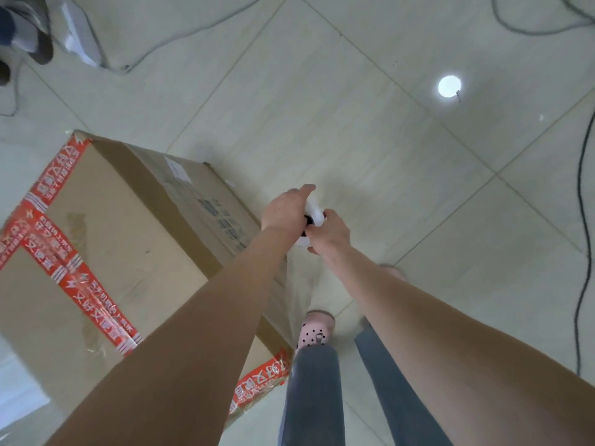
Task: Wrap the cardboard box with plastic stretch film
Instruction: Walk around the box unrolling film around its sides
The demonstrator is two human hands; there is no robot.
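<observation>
- The tiled floor (354, 107) fills the view. On it, from 7 to 9 o'clock, we see the cardboard box (112, 236), sealed with red printed tape (58, 175).
- A clear sheet of film (299, 294) runs from the roll toward 6 o'clock, along the box's near corner. We cannot tell how far round the box it already reaches.
- The left hand (286, 209) and the right hand (331, 233) meet just right of centre. Both have fingers curled round the roll, the left at its 10 o'clock and the right at its 4 o'clock.
- The white roll of film (314, 214) sits between them, just beside the box's right-hand edge.
- A pink shoe (314, 329) stands at 6 o'clock, close by the sheet.
- A dark cable (582, 220) trails down the floor at 3 o'clock.
- We judge these the risks: slack tension would let the film sag and wrinkle, too hard a pull could tear it or shift the box, and a foot could catch the cable or tread on the sheet while walking round.
</observation>
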